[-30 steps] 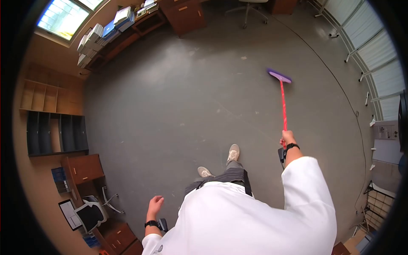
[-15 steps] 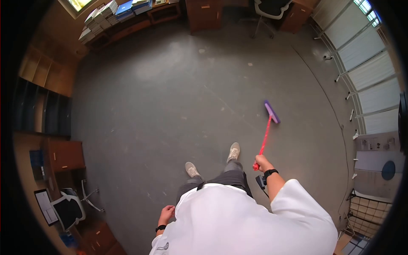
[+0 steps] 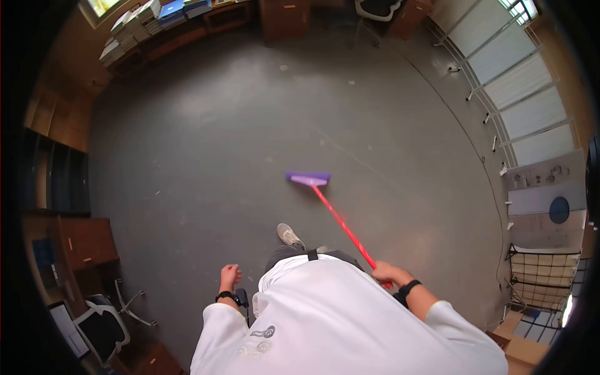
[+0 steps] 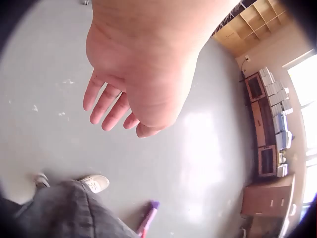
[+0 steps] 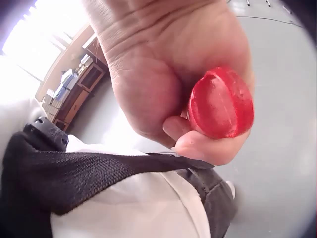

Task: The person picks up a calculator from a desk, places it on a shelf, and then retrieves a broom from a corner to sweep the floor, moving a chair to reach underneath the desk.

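Observation:
My right hand [image 3: 390, 273] grips the top end of a broom's red handle [image 3: 345, 229]. In the right wrist view the fingers curl round the shaft, and its round red end cap [image 5: 221, 103] pokes out of the fist. The purple broom head [image 3: 309, 178] lies on the grey floor ahead of the feet, its bristles turned away from the body. My left hand [image 3: 230, 275] hangs at the left side with nothing in it; in the left wrist view its fingers [image 4: 105, 105] are loosely bent over the floor.
Grey floor [image 3: 206, 156] with small pale marks surrounds the feet. A cable [image 3: 447, 103] runs along the right, beside white folding screens [image 3: 506, 62] on casters. Desks with stacked books [image 3: 147, 19] stand at the far left; an office chair [image 3: 103, 328] is at the near left.
The broom head has swept from the far right toward the left, in front of the feet. My right hand has come back closer to the waist, still gripping the handle.

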The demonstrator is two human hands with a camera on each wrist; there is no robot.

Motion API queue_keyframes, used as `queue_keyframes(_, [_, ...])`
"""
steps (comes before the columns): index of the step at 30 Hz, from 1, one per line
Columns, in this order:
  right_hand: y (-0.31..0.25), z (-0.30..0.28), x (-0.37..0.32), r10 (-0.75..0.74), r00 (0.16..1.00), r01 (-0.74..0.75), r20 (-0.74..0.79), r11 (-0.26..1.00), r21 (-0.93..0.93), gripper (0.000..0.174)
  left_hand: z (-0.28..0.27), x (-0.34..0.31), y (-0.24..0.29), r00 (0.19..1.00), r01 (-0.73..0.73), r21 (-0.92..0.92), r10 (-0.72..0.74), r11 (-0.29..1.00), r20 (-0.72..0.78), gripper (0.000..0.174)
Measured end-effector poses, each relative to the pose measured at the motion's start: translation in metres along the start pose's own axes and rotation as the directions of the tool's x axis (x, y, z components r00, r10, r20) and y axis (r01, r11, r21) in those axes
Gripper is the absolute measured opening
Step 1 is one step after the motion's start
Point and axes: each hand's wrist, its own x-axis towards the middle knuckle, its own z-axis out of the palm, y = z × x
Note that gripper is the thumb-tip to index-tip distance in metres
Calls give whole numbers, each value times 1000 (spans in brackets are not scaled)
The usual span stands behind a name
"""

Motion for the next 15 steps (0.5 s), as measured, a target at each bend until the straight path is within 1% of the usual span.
queue_keyframes(1, [9, 9, -9, 56, 997, -54, 50, 998, -24, 12, -1, 6, 6, 1000, -26, -9, 26, 1000, 3, 24])
queue_keyframes(2, [0, 9, -33, 80, 989, -82, 121, 997, 7, 6, 3, 4, 20, 993, -112, -89, 116, 990, 38, 21])
queue_keyframes(3, [-6, 8, -52, 103, 975, -113, 197, 993, 37, 9, 15, -4, 39, 977, -193, -163, 205, 968, 64, 19])
queue_keyframes(4, [2, 12, -52, 93, 974, -101, 207, 994, 31, 9, 25, -14, 54, 955, -282, -112, 290, 953, 65, 20])
queue_keyframes(5, [16, 13, -54, 51, 982, -99, 181, 959, 267, 9, 30, -21, 66, 926, -366, -60, 370, 929, 73, 22])
queue_keyframes(6, [32, 9, -56, 22, 989, -92, 148, 869, 487, 11, 31, -21, 71, 875, -477, 26, 472, 878, 111, 24])
queue_keyframes(7, [38, 5, -66, 16, 992, -78, 126, 862, 501, 13, 27, -21, 65, 815, -576, 104, 557, 811, 161, 27])
queue_keyframes(8, [46, -3, -78, 14, 994, -69, 110, 854, 515, 15, 23, -36, 63, 824, -562, 110, 545, 820, 153, 27])
queue_keyframes(9, [61, -2, -86, 14, 992, -77, 126, 855, 513, 15, 10, -58, 63, 829, -558, 159, 537, 814, 158, 28])
queue_keyframes(11, [87, 3, -89, -41, 995, -24, 86, 766, 643, 13, -26, -90, 47, 817, -576, 274, 552, 771, 164, 29])
queue_keyframes(12, [96, 11, -87, -57, 994, -18, 94, 765, 644, 13, -50, -99, 31, 803, -592, 338, 571, 732, 169, 30])
queue_keyframes(14, [112, 22, -76, -43, 998, 66, -51, 707, 704, 12, -103, -89, -24, 810, -560, 429, 576, 709, 107, 30])
queue_keyframes(15, [115, 26, -57, -60, 997, 70, -38, 701, 710, 12, -126, -90, -52, 840, -507, 364, 542, 782, 5, 28])
